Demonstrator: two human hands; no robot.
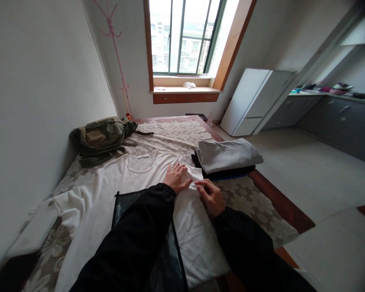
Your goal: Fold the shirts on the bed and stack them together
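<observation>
A white T-shirt lies spread over a table with a floral cloth, its neckline toward the window. On the shirt's right shoulder area my left hand rests flat with its fingers spread. Just right of it, my right hand is at the shirt's right sleeve, with thumb and forefinger curled toward the fabric; whether cloth is pinched between them is too small to tell. A dark print with black borders shows on the shirt's front, partly hidden by my left forearm.
Folded grey and black clothes are stacked beyond my right hand. A green backpack lies at the back left, against the wall. The patterned cloth reaches the table's reddish right edge.
</observation>
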